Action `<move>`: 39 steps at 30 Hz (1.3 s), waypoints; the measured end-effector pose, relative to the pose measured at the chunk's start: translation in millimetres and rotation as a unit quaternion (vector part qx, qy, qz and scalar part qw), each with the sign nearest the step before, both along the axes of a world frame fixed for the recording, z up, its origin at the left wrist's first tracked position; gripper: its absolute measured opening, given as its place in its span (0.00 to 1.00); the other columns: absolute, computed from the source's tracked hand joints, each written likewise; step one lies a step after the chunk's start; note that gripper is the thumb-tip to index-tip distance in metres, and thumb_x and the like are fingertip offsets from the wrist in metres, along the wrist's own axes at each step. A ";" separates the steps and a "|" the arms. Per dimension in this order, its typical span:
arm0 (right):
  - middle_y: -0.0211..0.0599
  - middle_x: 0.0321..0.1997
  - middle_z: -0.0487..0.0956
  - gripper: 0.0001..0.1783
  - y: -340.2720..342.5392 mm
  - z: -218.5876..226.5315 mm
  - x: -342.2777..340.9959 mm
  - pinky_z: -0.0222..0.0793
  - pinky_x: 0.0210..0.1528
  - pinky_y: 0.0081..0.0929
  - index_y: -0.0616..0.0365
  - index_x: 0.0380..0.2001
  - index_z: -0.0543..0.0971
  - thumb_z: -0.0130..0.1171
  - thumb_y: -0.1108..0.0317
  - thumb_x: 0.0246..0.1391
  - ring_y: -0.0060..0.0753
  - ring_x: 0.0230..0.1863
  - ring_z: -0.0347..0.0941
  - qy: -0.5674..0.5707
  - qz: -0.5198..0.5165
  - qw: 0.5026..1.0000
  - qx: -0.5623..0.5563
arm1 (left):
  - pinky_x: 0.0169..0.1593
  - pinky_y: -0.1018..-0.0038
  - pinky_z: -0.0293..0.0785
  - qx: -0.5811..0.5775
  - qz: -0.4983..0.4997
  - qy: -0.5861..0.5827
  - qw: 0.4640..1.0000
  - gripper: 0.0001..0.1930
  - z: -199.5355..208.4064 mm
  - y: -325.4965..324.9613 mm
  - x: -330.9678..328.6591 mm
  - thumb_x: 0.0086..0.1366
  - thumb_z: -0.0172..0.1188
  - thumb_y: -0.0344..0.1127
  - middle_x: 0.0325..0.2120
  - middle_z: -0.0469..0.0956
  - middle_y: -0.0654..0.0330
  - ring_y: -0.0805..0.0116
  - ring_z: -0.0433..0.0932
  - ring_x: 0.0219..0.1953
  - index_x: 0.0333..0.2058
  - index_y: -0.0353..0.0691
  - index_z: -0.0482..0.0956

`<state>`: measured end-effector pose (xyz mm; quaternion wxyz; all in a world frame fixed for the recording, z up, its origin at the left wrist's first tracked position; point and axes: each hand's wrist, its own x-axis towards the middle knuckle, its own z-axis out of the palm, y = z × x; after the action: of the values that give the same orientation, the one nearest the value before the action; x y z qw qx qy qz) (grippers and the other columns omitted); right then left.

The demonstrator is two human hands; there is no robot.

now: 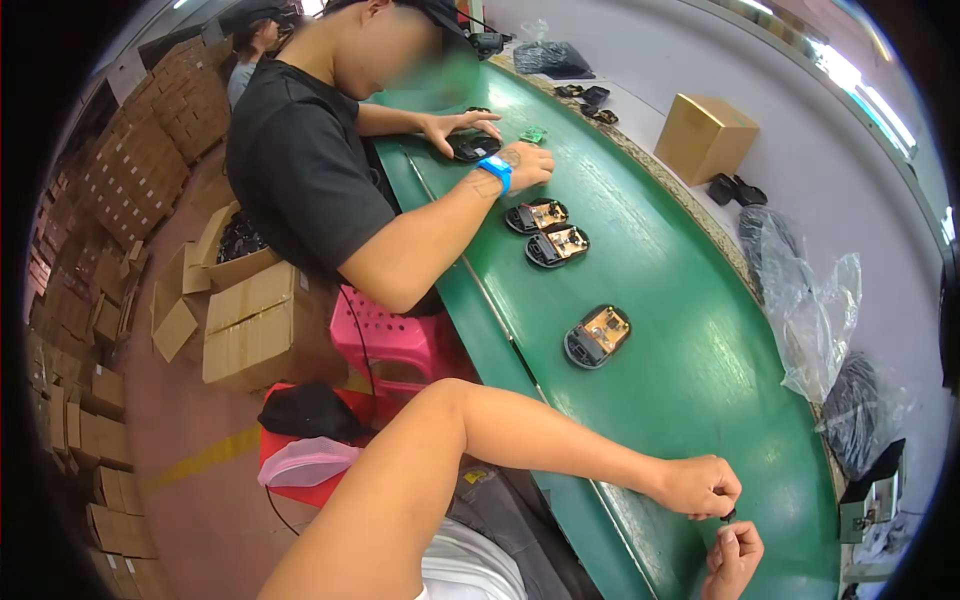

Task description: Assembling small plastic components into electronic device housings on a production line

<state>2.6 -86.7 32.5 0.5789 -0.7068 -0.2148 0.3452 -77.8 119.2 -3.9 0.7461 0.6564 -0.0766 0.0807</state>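
Observation:
My left hand [703, 487] is closed at the near right part of the green work surface [690, 360]. A small black part [729, 516] sticks out below its fingertips; its exact kind is too small to make out. Just below it is my right hand [735, 562], fingers curled into a pinch, and whatever may be in them is hidden. The two hands are close together but apart. Farther up the surface lies an opened computer mouse [598, 337], its circuit board showing. Beyond it, two more opened mice [557, 245] lie side by side.
A co-worker [300, 180] at the left handles a black mouse shell [473, 146] beside a green circuit board [533, 135]. Along the right ledge are a cardboard box [705, 138] and plastic bags of black parts [855, 410]. A pink stool [385, 335] and cartons [255, 325] stand on the floor.

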 end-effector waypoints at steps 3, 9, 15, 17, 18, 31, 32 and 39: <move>0.23 0.22 0.69 0.04 8.6 4.3 -3.7 0.52 0.21 0.13 0.61 0.36 0.78 0.57 0.73 0.66 0.12 0.19 0.59 0.019 -0.024 0.999 -0.017 | 0.23 0.66 0.62 0.078 0.080 -0.070 0.991 0.11 -6.5 1.2 1.7 0.59 0.57 0.32 0.12 0.69 0.55 0.66 0.65 0.16 0.19 0.33 0.72; 0.23 0.23 0.70 0.05 6.6 -2.4 -10.4 0.54 0.23 0.13 0.60 0.35 0.77 0.57 0.71 0.66 0.12 0.20 0.60 0.037 0.009 0.999 -0.018 | 0.22 0.63 0.58 0.133 0.028 -0.073 0.988 0.15 -6.1 -4.2 -4.9 0.58 0.58 0.34 0.11 0.66 0.53 0.63 0.63 0.14 0.16 0.34 0.67; 0.23 0.23 0.71 0.05 3.6 -3.5 -10.0 0.54 0.23 0.13 0.60 0.34 0.77 0.59 0.72 0.65 0.13 0.20 0.60 0.049 0.028 0.998 0.020 | 0.21 0.68 0.64 0.023 -0.042 0.000 0.999 0.14 -4.7 -5.2 -5.2 0.58 0.58 0.34 0.10 0.69 0.59 0.71 0.69 0.15 0.16 0.34 0.70; 0.23 0.23 0.71 0.05 2.1 -1.6 -5.1 0.53 0.23 0.14 0.60 0.34 0.77 0.60 0.72 0.64 0.13 0.20 0.60 -0.004 0.055 0.998 0.041 | 0.22 0.72 0.66 -0.146 -0.075 0.052 0.985 0.13 -2.0 -4.8 1.4 0.59 0.57 0.33 0.11 0.71 0.62 0.75 0.71 0.17 0.18 0.34 0.72; 0.23 0.22 0.70 0.04 4.5 -2.7 -4.0 0.53 0.22 0.14 0.60 0.33 0.77 0.60 0.73 0.64 0.13 0.19 0.59 -0.033 0.043 0.998 0.029 | 0.22 0.73 0.67 -0.162 -0.061 0.061 0.983 0.11 0.7 -0.8 0.6 0.59 0.57 0.32 0.12 0.73 0.62 0.77 0.71 0.17 0.19 0.35 0.73; 0.28 0.24 0.73 0.07 -2.0 -10.8 -9.4 0.54 0.22 0.14 0.60 0.31 0.75 0.57 0.72 0.65 0.14 0.20 0.61 0.022 0.069 0.997 0.010 | 0.22 0.69 0.61 0.051 -0.026 -0.015 0.998 0.12 -5.9 -5.8 -4.6 0.55 0.58 0.30 0.11 0.68 0.58 0.75 0.64 0.17 0.16 0.33 0.71; 0.27 0.23 0.73 0.08 -2.7 -10.5 -9.4 0.53 0.22 0.14 0.60 0.29 0.76 0.57 0.72 0.65 0.14 0.20 0.61 0.009 0.077 0.997 0.016 | 0.22 0.69 0.61 0.052 -0.023 -0.012 0.998 0.12 -5.3 -4.5 -5.0 0.55 0.58 0.30 0.11 0.68 0.58 0.75 0.64 0.17 0.16 0.33 0.71; 0.27 0.22 0.71 0.08 7.5 1.9 -11.9 0.52 0.21 0.14 0.59 0.30 0.75 0.54 0.73 0.66 0.14 0.19 0.60 0.051 0.003 0.999 -0.004 | 0.21 0.66 0.58 0.036 0.022 -0.050 0.998 0.13 -12.4 -5.1 0.1 0.54 0.59 0.32 0.11 0.66 0.58 0.72 0.63 0.15 0.15 0.33 0.69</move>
<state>-9.4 -79.1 34.4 0.5850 -0.6899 -0.1860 0.3837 -77.7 114.2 -16.3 0.7155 0.6793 -0.1023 0.1269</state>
